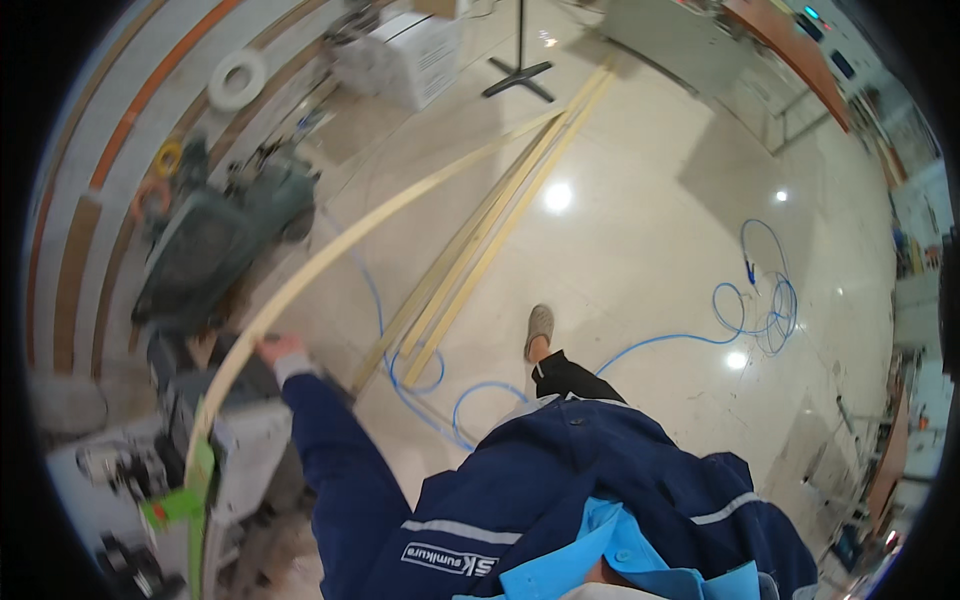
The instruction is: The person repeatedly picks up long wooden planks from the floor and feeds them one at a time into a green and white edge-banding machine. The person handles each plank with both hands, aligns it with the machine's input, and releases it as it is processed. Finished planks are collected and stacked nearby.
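My left hand (278,350) reaches out at the end of a dark blue sleeve and rests on a long pale wooden strip (340,245). The strip runs from the machine at lower left far up across the floor. Under the hand sits a grey table machine (215,430) with a green guard piece (190,500). Whether the fingers close around the strip is blurred. My right hand is out of sight, hidden below the jacket.
Several more wooden strips (480,235) lie on the shiny tiled floor. A blue hose (745,315) coils at the right and loops near my foot (538,330). A dark green machine (215,235) stands at left, a white box (405,55) and a stand base (520,75) farther off.
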Demonstrator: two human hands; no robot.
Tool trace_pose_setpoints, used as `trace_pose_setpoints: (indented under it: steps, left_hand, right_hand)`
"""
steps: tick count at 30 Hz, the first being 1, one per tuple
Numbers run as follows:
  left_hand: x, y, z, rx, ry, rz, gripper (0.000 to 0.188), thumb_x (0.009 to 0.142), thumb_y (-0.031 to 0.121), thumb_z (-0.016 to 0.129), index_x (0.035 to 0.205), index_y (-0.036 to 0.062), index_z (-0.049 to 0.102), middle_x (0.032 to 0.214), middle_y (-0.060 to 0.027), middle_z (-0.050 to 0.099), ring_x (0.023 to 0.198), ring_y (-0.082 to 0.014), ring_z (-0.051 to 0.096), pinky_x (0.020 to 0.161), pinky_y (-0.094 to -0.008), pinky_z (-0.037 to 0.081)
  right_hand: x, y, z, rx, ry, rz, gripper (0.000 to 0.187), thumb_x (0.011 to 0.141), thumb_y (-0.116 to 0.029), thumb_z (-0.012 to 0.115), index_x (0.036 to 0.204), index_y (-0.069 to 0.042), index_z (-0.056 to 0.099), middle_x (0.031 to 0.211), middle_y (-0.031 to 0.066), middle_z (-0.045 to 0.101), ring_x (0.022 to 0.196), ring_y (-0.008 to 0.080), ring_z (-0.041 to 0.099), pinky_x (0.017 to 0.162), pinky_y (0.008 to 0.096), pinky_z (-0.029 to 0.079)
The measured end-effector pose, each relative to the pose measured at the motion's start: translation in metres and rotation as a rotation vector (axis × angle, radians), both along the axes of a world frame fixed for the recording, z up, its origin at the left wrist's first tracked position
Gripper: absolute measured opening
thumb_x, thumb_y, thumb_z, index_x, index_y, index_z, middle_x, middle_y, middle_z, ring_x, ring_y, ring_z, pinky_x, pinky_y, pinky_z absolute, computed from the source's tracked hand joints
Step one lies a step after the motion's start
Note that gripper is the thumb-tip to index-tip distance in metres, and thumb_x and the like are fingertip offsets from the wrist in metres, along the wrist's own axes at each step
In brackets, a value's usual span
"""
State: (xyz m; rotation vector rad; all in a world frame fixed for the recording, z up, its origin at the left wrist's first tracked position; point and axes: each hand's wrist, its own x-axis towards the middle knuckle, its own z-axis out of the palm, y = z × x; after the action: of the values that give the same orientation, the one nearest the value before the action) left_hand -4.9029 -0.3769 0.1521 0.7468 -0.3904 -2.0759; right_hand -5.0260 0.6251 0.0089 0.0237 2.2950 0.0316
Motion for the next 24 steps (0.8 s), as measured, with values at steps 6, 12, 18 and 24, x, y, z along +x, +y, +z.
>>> trace_pose_setpoints:
  steps: [6, 12, 18, 24]
  left_hand:
    - [-0.031, -0.057, 0.021, 0.130, -0.246, 0.540, 0.064, 0.096, 0.053, 0.045, 0.144, 0.0111, 0.041, 0.152, -0.0112, 0.039, 0.138, -0.0274, 0.037, 0.117, -0.0471, 0.026]
    - [-0.059, -0.081, -0.023, 0.205, -0.552, 0.825, 0.055, 0.093, 0.045, 0.060, 0.131, 0.0046, 0.053, 0.129, -0.0155, 0.060, 0.115, -0.0320, 0.059, 0.100, -0.0463, 0.047]
    - [-0.204, -0.002, -0.082, 0.119, -0.523, 0.671, 0.048, 0.099, 0.043, 0.052, 0.127, 0.0046, 0.053, 0.125, -0.0120, 0.062, 0.111, -0.0303, 0.061, 0.099, -0.0457, 0.049]
    - [-0.373, 0.070, -0.074, 0.392, -0.385, 0.471, 0.053, 0.096, 0.048, 0.054, 0.126, 0.0048, 0.052, 0.120, -0.0109, 0.063, 0.109, -0.0267, 0.062, 0.096, -0.0385, 0.050]
  right_hand:
    - [-0.356, -0.138, 0.109, -0.256, 0.501, -0.010, 0.044, 0.086, -0.045, 0.061, 0.084, -0.002, 0.069, 0.077, 0.0154, 0.069, 0.077, 0.0274, 0.067, 0.069, 0.0426, 0.050]
    - [-0.567, -0.357, 0.254, -0.575, 0.465, 0.015, 0.034, 0.089, -0.033, 0.062, 0.100, -0.002, 0.070, 0.098, 0.0169, 0.071, 0.095, 0.0325, 0.066, 0.084, 0.0388, 0.051]
    - [-0.657, -0.509, 0.207, -0.546, 0.268, 0.248, 0.031, 0.090, -0.033, 0.063, 0.102, -0.005, 0.071, 0.100, 0.0152, 0.071, 0.095, 0.0307, 0.068, 0.085, 0.0384, 0.053]
    - [-0.680, -0.633, 0.185, -0.505, 0.102, 0.449, 0.043, 0.085, -0.035, 0.068, 0.120, -0.011, 0.063, 0.111, 0.0173, 0.068, 0.103, 0.0323, 0.066, 0.089, 0.0387, 0.052]
